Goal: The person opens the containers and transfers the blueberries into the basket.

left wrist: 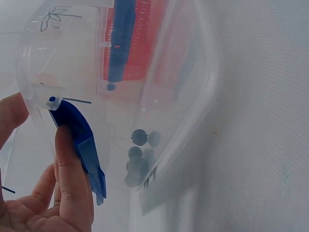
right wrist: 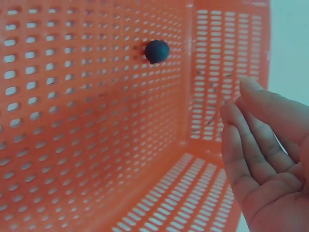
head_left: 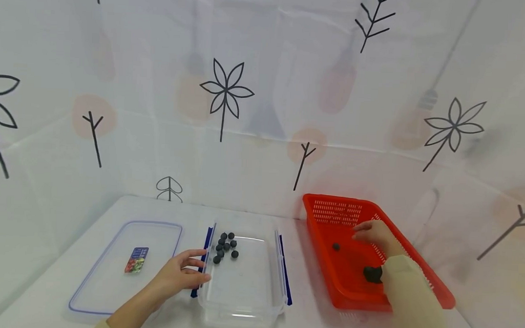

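My left hand point(head_left: 179, 276) rests at the left side of a clear plastic container point(head_left: 243, 293), fingers fairly straight. In the left wrist view its fingers lie against a blue side latch point(left wrist: 89, 150), with the thumb near the rim. Several dark blueberries point(head_left: 226, 246) sit in the container's far left part. My right hand point(head_left: 375, 236) hovers inside a red perforated basket point(head_left: 323, 274), its fingers loosely bent and nothing between them. One blueberry point(right wrist: 157, 51) lies in the basket away from the fingertips. A dark clump point(head_left: 373, 274) shows beside the right sleeve, partly hidden by it.
Left of the container lies a clear lid point(head_left: 103, 279) with a blue edge, bearing a colourful label point(head_left: 136, 260). A second blue latch point(head_left: 286, 272) hangs out on the container's right side. White printed fabric point(head_left: 265, 110) rises behind the table.
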Demonstrator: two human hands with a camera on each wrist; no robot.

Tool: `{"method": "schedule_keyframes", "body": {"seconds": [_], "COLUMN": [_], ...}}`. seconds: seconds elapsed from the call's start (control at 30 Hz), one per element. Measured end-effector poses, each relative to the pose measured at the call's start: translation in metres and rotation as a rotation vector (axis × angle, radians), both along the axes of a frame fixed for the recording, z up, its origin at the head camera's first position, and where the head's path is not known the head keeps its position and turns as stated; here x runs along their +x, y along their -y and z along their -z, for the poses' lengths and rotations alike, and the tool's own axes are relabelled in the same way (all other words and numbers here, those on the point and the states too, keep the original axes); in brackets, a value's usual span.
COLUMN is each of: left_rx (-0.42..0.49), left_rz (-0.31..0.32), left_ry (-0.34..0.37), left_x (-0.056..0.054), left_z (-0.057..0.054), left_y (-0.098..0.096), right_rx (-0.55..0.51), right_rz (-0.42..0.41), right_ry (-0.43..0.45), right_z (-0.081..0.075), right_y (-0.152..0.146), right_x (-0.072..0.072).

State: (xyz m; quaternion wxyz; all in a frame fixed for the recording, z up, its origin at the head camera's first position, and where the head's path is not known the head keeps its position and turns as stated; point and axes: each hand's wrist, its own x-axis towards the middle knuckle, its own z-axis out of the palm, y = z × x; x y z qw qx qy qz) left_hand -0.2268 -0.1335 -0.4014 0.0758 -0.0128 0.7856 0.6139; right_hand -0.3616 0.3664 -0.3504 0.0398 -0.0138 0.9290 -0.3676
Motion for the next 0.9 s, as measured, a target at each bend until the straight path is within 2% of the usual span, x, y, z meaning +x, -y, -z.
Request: {"method": "schedule_keyframes", "body": {"seconds": [0.33, 0.53, 0.9], "left_rx": [-0.003, -0.004, -0.011], "left_rz": [-0.006, -0.005, -0.011], "left_ry": [0.014, 0.010, 0.018], "left_x": [-0.001, -0.001, 0.001], "left_z": [0.001, 0.000, -0.001], "left_y": [0.000, 0.000, -0.001], "right_rx": [-0.073, -0.110, -0.198], "right_rz": [-0.106, -0.141, -0.112], "right_ry": [-0.072, -0.104, -0.070], "right_z": [-0.023, -0.035, -0.050], "right_y": [0.020, 0.037, 0.067], "right_x": [0.011, 0.022, 0.042]}}
